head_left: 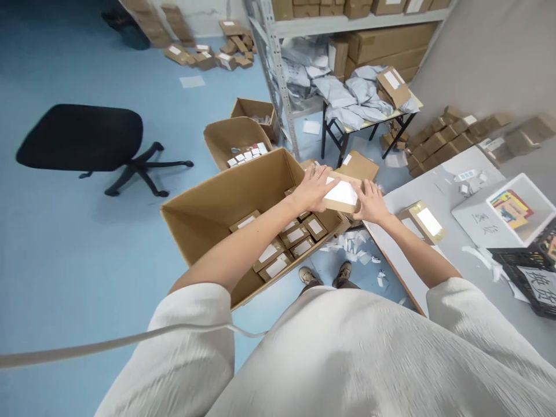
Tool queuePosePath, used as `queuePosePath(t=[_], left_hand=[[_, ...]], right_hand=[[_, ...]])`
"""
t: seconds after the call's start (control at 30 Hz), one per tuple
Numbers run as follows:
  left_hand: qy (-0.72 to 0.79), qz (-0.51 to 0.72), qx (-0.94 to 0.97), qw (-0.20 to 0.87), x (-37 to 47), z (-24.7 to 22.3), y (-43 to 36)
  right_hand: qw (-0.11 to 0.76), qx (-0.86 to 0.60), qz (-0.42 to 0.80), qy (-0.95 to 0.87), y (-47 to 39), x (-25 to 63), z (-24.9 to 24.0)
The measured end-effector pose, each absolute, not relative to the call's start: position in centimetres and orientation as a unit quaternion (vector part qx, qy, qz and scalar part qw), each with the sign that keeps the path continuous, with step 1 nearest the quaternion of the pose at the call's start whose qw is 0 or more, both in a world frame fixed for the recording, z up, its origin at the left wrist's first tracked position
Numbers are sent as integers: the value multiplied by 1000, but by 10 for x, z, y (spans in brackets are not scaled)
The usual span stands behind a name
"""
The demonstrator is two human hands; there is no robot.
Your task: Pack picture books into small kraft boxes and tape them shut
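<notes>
A small brown cardboard box [335,205] with a white label is held between both of my hands, over the right end of a large open carton. My left hand [313,188] grips its left end. My right hand [369,201] grips its right end, thumb along the label. Below my left forearm, the large carton [191,223] holds several small labelled boxes [295,234] packed along its bottom. On the table to my right lie more labelled boxes [428,223]. Parts of the carton's inside are hidden by my left arm.
A grey-white table [434,179] carries a white bin [490,217] and a black crate [516,266]. Paper scraps [356,246] litter the floor near my feet. Behind stand smaller open cartons [217,139] and a metal shelf [282,75]. A black chair [82,139] is at left.
</notes>
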State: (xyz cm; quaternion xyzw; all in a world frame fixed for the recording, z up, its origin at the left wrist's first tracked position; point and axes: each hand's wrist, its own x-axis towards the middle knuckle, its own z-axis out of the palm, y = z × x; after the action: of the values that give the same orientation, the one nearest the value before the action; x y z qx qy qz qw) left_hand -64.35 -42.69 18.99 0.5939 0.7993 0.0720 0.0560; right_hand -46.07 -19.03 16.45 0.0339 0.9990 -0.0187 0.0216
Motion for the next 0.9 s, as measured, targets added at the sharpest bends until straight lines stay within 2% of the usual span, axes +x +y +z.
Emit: queuePosePath(t=[0.2,0.47,0.7,0.9], left_hand=[[757,60,647,77,-616,193,-345],[689,23,711,141,-557,138,-246],[670,22,721,175,-499,93,-204],[659,30,734,164,-470,81,-185]], right_hand=[[15,97,-3,995,-139,-400,172],[55,214,-34,975,-103,-300,134],[67,311,-67,946,-85,-240,92],[35,343,-71,936,-75,-207,76]])
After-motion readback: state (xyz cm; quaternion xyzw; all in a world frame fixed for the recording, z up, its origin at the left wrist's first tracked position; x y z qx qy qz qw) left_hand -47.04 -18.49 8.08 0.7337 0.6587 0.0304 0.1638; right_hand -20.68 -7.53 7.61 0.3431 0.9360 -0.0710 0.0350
